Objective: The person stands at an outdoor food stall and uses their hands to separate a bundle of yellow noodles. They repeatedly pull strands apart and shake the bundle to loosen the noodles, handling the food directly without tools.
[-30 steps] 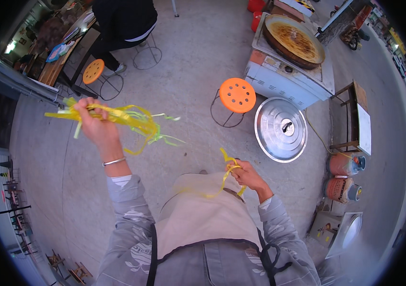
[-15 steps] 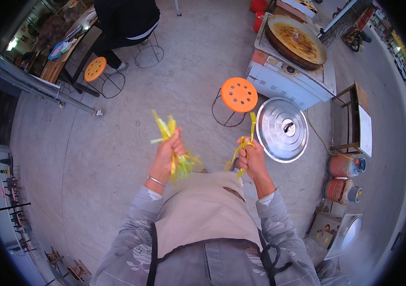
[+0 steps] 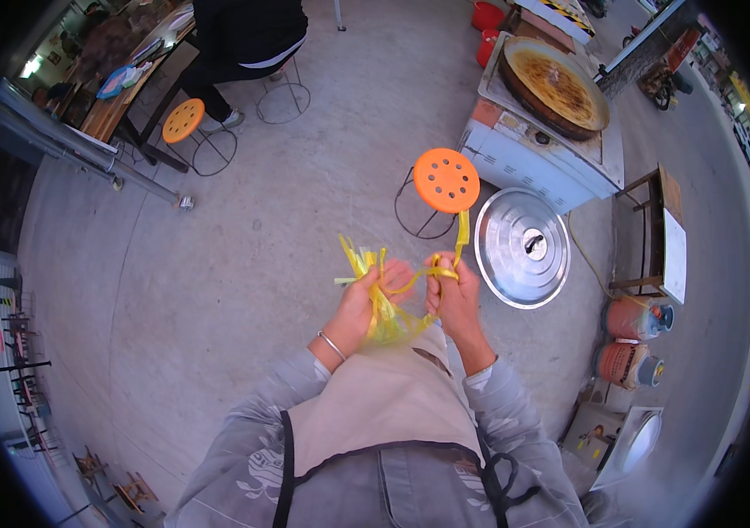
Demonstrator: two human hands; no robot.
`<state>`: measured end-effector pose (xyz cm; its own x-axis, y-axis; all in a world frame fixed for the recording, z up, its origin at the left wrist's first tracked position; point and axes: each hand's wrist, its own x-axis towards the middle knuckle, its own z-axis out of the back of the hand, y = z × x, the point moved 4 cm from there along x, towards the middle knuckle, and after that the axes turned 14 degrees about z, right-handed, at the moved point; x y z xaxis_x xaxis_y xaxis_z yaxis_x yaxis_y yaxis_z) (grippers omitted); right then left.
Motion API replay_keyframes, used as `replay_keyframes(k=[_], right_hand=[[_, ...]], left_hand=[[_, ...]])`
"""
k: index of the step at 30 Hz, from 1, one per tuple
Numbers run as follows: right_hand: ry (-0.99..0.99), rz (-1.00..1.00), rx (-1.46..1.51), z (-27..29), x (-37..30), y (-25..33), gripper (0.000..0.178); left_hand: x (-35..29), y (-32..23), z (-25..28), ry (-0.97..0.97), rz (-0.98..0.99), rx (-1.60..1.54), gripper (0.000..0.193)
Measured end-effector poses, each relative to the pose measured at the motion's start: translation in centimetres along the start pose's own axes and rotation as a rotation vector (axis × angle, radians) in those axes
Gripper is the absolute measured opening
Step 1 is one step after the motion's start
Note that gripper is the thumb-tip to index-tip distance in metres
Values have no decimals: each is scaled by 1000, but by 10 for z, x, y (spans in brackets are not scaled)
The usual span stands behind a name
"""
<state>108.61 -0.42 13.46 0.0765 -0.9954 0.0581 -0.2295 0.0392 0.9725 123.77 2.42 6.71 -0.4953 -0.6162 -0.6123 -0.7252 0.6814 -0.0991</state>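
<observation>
**Fingers clamped on yellow strips**

Fingers of both hands closed tight on a bundle of thin yellow plastic strips (image 3: 390,304), held at chest height over a beige apron. Left hand (image 3: 366,299) grips the bunch; right hand (image 3: 452,295) pinches a loop just beside it. At 1 o'clock, an orange round perforated stool (image 3: 446,179). At 2 o'clock, a round steel lid (image 3: 522,247) on the concrete floor (image 3: 216,264).

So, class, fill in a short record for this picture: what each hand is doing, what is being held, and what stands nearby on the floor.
left hand: closed around a bunch of yellow strips
right hand: pinching one strip of the same bunch, its end sticking up
hands: close together, in front of the apron
nearby: orange stool; round metal lid on the floor; large pan on a cooker
further off: a seated person by a second orange stool
</observation>
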Motion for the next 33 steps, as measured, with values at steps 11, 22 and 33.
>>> replay_keyframes(k=[11, 22, 33], right_hand=[[51, -102, -105, 21, -39, -12, 18], [328, 283, -747, 64, -52, -64, 17], [319, -423, 111, 11, -37, -12, 28]], left_hand=[[1, -39, 9, -12, -144, -129, 31], [-151, -179, -71, 277, -986, 156, 27], [-55, -38, -49, -239, -228, 636, 14]])
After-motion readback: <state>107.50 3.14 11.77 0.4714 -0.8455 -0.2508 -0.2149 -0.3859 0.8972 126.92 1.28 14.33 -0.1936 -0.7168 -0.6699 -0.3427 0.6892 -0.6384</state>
